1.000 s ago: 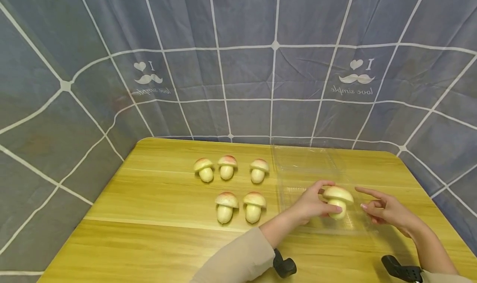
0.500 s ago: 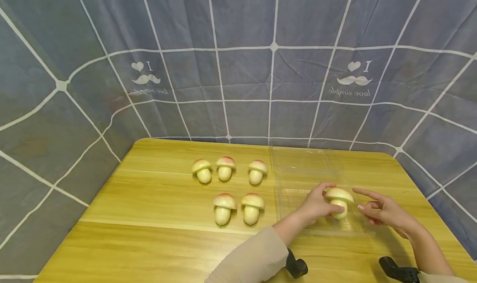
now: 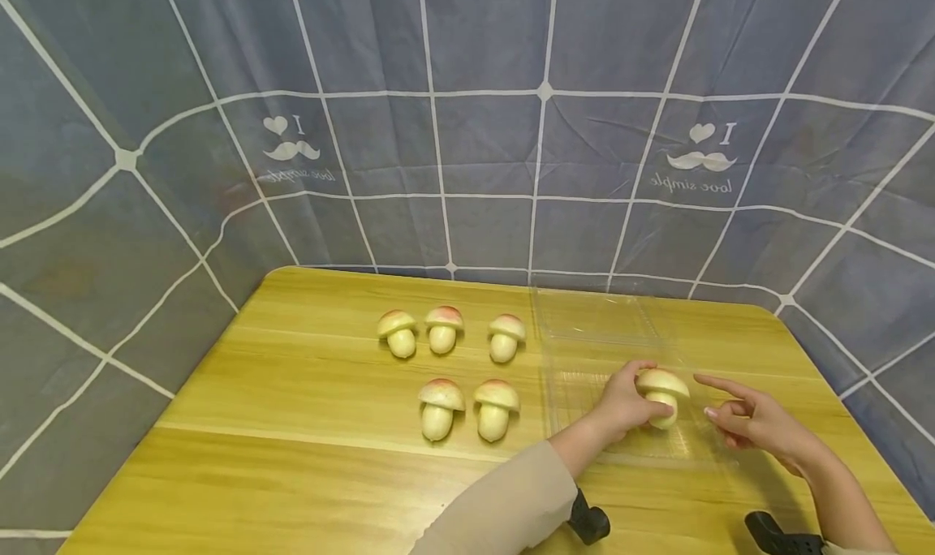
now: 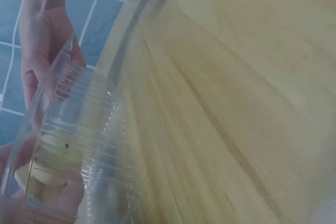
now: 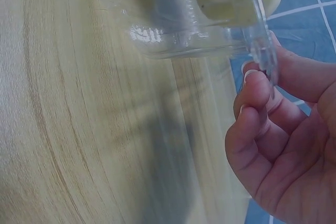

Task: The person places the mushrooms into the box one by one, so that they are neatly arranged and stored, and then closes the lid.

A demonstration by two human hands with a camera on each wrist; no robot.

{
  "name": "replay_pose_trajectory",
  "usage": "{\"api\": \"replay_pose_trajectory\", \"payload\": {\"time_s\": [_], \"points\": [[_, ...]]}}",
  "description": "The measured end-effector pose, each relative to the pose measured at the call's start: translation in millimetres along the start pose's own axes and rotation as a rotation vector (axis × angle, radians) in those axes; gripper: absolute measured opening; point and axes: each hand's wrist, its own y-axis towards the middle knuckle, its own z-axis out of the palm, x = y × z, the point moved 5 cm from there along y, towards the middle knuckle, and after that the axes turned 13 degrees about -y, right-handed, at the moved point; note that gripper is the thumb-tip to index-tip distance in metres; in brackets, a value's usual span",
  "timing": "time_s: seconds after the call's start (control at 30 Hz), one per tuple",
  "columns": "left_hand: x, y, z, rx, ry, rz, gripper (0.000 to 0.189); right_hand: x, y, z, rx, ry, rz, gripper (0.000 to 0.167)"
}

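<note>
My left hand [image 3: 624, 401] grips a mushroom [image 3: 661, 383] with a pale cap and stubby stem, thumb on the stem and fingers behind the cap. It holds the mushroom upright within the clear plastic box [image 3: 577, 389]; in the left wrist view the mushroom [image 4: 58, 153] shows through the ribbed plastic. On the box's right side, my right hand [image 3: 760, 417] pinches the rim between thumb and curled fingers, as the right wrist view shows at the rim [image 5: 260, 40]. Its index finger points left towards the mushroom in the head view.
Left of the box, several more mushrooms lie on the wooden table [image 3: 292, 490] in two rows, among them a front one [image 3: 493, 413] and a back one [image 3: 504, 340]. The box's open lid [image 3: 595, 311] lies behind it. A grey checked curtain [image 3: 482, 149] hangs along the back.
My left forearm and sleeve have swung slightly to the right, while the left hand keeps its hold on the mushroom in the box. The right hand stays at the rim.
</note>
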Motion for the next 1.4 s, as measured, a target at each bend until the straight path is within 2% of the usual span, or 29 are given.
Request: {"api": "replay_pose_trajectory", "payload": {"time_s": [0.3, 0.53, 0.97, 1.17, 1.4], "points": [[0.7, 5.6, 1.5, 0.009, 0.066, 0.068, 0.060, 1, -0.6, 0, 0.019, 0.008, 0.000, 0.054], [9.3, 8.4, -2.5, 0.014, 0.008, 0.032, 0.061, 3, -0.4, 1, 0.014, -0.004, 0.017, 0.054], [13.2, 16.5, -5.0, -0.001, 0.030, 0.042, 0.058, 1, 1.2, 1, 0.033, 0.033, -0.006, 0.055], [12.5, 20.5, -4.2, 0.005, 0.096, 0.082, 0.059, 2, 1.3, 1, 0.020, 0.020, -0.006, 0.054], [10.1, 20.8, -3.6, -0.005, 0.150, 0.096, 0.060, 2, 0.9, 2, 0.016, 0.023, -0.011, 0.054]]}}
